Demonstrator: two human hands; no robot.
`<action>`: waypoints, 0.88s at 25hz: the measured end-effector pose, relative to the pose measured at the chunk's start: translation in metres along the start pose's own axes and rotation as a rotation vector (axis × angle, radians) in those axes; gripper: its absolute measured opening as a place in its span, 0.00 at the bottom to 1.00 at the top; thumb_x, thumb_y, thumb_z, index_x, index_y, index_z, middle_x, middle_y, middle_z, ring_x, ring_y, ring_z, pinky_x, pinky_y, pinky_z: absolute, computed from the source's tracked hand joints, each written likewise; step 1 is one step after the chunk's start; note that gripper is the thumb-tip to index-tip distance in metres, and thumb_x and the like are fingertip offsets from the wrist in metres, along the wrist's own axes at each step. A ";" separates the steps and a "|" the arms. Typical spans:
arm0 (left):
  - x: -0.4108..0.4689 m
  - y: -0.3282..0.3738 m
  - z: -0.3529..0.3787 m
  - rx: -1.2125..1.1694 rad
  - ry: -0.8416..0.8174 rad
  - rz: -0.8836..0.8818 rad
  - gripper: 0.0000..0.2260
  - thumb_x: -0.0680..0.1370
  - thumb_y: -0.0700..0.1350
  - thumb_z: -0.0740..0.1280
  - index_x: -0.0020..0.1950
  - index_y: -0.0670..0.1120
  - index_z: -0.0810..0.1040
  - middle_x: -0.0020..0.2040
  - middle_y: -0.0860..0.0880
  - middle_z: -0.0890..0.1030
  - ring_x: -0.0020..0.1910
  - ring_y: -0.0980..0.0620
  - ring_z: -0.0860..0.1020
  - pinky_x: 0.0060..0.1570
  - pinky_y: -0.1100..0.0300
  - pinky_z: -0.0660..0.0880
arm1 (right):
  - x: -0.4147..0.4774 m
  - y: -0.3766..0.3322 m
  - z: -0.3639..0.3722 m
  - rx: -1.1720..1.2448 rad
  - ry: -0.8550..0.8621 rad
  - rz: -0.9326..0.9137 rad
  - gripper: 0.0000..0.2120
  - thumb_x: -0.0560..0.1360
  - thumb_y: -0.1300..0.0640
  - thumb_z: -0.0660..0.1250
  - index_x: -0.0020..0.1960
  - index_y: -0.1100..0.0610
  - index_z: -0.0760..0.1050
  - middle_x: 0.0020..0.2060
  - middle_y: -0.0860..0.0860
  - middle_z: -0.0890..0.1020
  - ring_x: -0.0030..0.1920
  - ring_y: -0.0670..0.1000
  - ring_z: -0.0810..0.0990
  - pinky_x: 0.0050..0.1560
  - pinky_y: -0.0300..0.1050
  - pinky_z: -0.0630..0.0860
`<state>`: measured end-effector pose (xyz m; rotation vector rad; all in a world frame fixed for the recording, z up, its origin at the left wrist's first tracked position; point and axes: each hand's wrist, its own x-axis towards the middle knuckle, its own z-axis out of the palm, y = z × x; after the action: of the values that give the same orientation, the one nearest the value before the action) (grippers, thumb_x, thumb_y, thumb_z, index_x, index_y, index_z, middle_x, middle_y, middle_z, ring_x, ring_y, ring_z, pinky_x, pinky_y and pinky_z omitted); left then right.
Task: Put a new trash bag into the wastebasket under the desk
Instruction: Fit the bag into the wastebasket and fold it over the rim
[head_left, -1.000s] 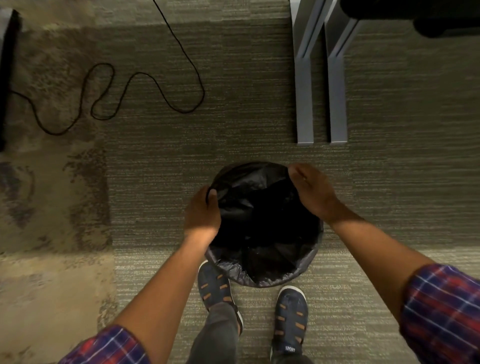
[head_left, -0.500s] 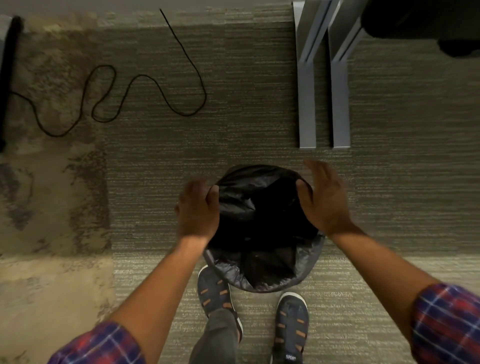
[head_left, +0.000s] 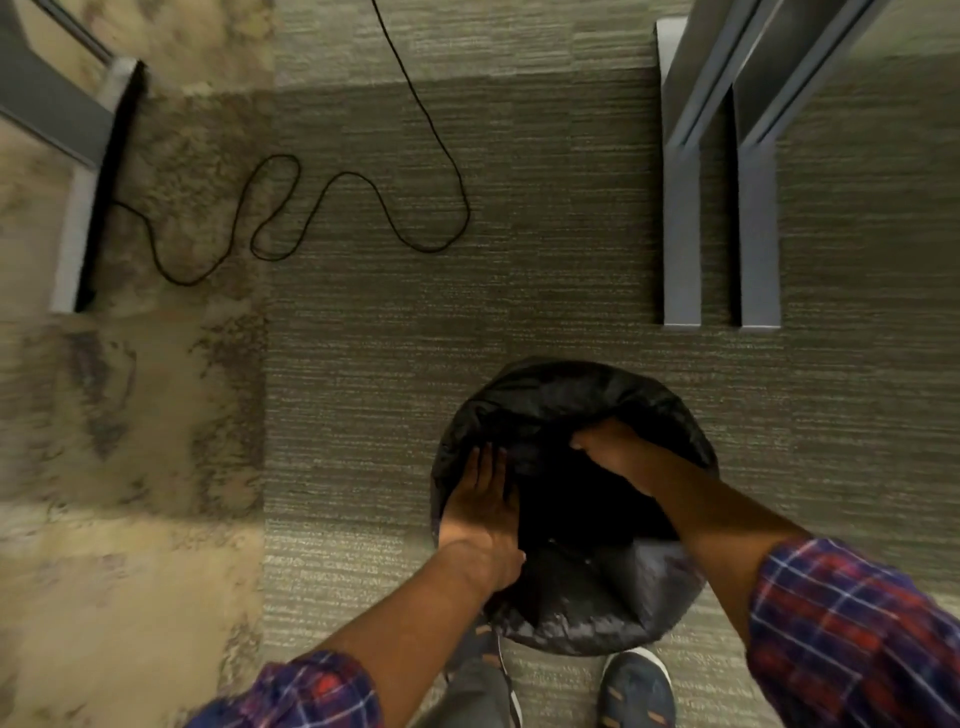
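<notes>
Both hands reached down inside the black trash bag (head_left: 582, 410) lining the round wastebasket (head_left: 597, 631): the left hand (head_left: 483, 506) lay flat, fingers spread against the inner left wall, while the right hand (head_left: 610, 449) curled into the plastic farther in. Beyond stood grey desk legs (head_left: 719, 208) and a looping black cable (head_left: 332, 208) on carpet.
</notes>
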<state>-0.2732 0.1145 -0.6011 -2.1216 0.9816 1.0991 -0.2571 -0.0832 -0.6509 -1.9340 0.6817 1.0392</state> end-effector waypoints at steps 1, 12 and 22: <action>-0.001 0.001 0.001 -0.004 0.004 -0.001 0.44 0.83 0.66 0.59 0.89 0.42 0.47 0.89 0.34 0.41 0.87 0.31 0.37 0.85 0.36 0.34 | 0.000 0.000 -0.003 -0.012 -0.001 0.015 0.20 0.82 0.64 0.66 0.74 0.65 0.75 0.75 0.62 0.75 0.75 0.62 0.72 0.74 0.49 0.67; -0.003 0.019 -0.026 0.134 -0.036 0.018 0.46 0.82 0.73 0.52 0.89 0.44 0.43 0.90 0.37 0.45 0.88 0.33 0.39 0.82 0.32 0.30 | -0.087 0.055 0.050 -1.049 -0.124 -0.088 0.38 0.82 0.32 0.49 0.86 0.49 0.51 0.86 0.56 0.52 0.85 0.63 0.47 0.82 0.66 0.39; -0.012 0.015 -0.020 0.151 0.026 0.080 0.49 0.81 0.75 0.54 0.88 0.42 0.45 0.90 0.37 0.48 0.88 0.34 0.41 0.83 0.31 0.31 | -0.077 -0.008 -0.004 -0.247 0.061 -0.258 0.21 0.79 0.54 0.64 0.71 0.55 0.78 0.69 0.57 0.82 0.70 0.60 0.79 0.70 0.51 0.74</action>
<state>-0.2814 0.0951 -0.5822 -1.9950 1.1340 1.0041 -0.2893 -0.0770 -0.5803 -2.2054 0.3347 0.9400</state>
